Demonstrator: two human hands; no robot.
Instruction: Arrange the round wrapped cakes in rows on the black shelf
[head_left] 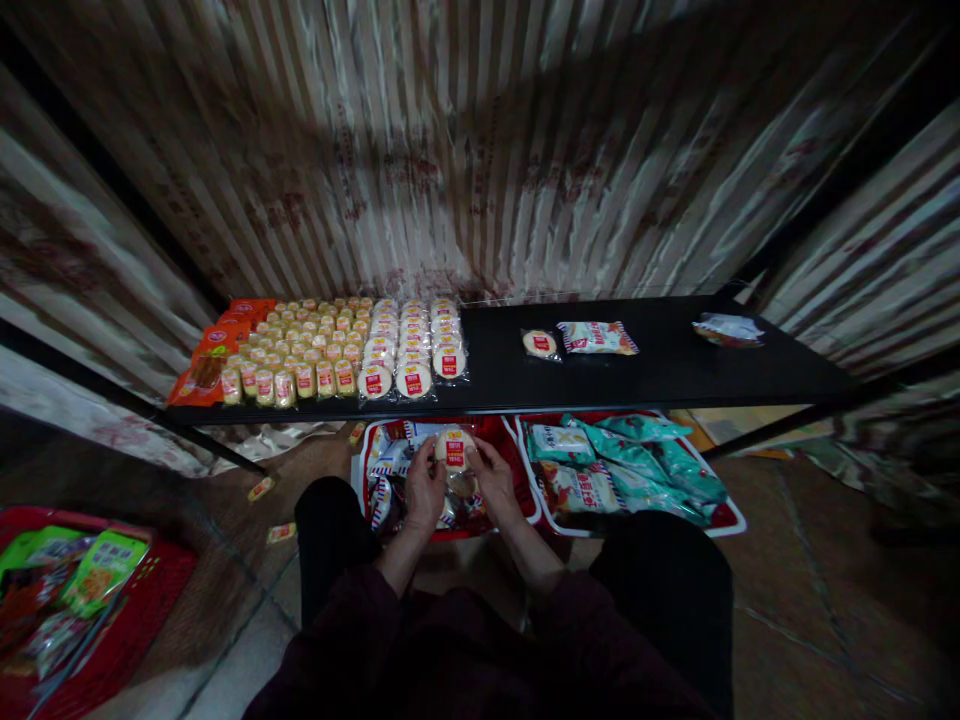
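Between my two hands is a round pale cake in a clear wrapper (454, 450) with a red label, held above a red-and-white basket (534, 512). My left hand (424, 490) grips its left side, and my right hand (495, 482) grips its right side. Inside that basket lie striped snack packets (390, 455). On the black shelf (495, 385) ahead stand rows of similar round wrapped cakes (414, 380). To their left are rows of small yellow wrapped cakes (304, 378) and flat orange packets (214, 345).
Farther right on the shelf lie a single round cake (540, 343), a striped packet (598, 337) and a clear packet (727, 329). A second basket (739, 525) holds teal packets (634, 450). Another red basket (161, 590) stands at left. Small wrapped pieces (282, 533) lie on the floor.
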